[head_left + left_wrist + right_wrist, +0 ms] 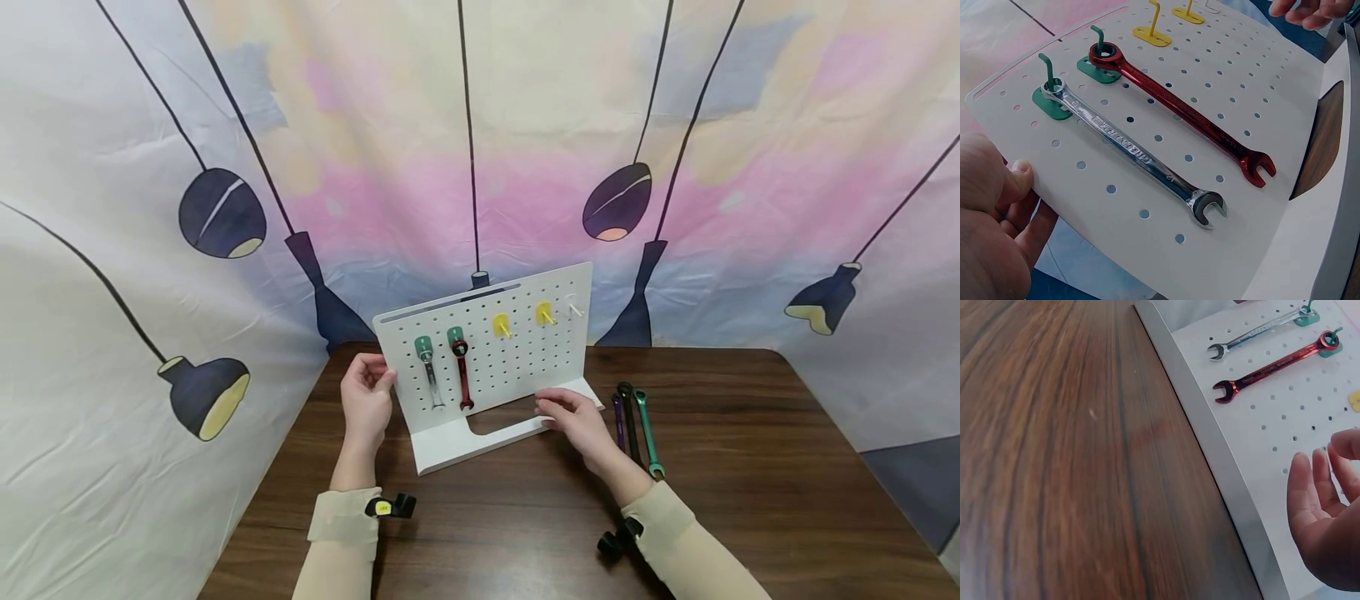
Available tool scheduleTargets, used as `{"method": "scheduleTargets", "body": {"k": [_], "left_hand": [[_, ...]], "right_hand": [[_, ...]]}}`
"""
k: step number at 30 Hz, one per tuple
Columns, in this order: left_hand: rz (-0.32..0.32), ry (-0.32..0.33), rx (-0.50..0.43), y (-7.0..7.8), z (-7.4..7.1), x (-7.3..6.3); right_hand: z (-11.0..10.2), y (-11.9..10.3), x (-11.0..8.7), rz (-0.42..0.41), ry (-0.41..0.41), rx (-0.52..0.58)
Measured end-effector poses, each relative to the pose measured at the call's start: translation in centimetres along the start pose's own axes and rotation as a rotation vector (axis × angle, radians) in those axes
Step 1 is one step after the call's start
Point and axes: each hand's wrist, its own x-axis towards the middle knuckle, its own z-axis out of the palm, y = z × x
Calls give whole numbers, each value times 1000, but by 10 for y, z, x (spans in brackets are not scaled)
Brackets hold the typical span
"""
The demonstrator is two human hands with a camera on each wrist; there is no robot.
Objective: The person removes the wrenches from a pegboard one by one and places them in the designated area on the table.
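A white pegboard [517,362] stands angled on its base. My left hand [367,404] grips its left edge, thumb on the front face and fingers behind. Near that edge a silver combination wrench [1122,147] hangs by its ring end from a green hook [1050,106]. Beside it, a red combination wrench [1179,109] hangs from a second green hook [1099,74]. Both open ends point down. My right hand [577,425] hovers at the front of the base, fingers loosely bent and nothing held, as the right wrist view also shows.
Farther right on the board sit two yellow hooks [502,325] and a clear hook [573,307], all bare. Purple [618,421], black [628,421] and green [648,433] wrenches lie on the brown wood table [720,467], right of the board. A patterned cloth [525,125] hangs behind.
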Motion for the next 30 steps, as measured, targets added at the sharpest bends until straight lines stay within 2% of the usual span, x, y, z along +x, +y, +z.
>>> {"method": "scheduleTargets", "body": {"k": [17, 30], "left_hand": [[-4, -2, 5, 0, 0, 0], [4, -1, -7, -1, 0, 1]], "right_hand": [[34, 1, 15, -67, -34, 137], [55, 0, 27, -89, -45, 87]]}}
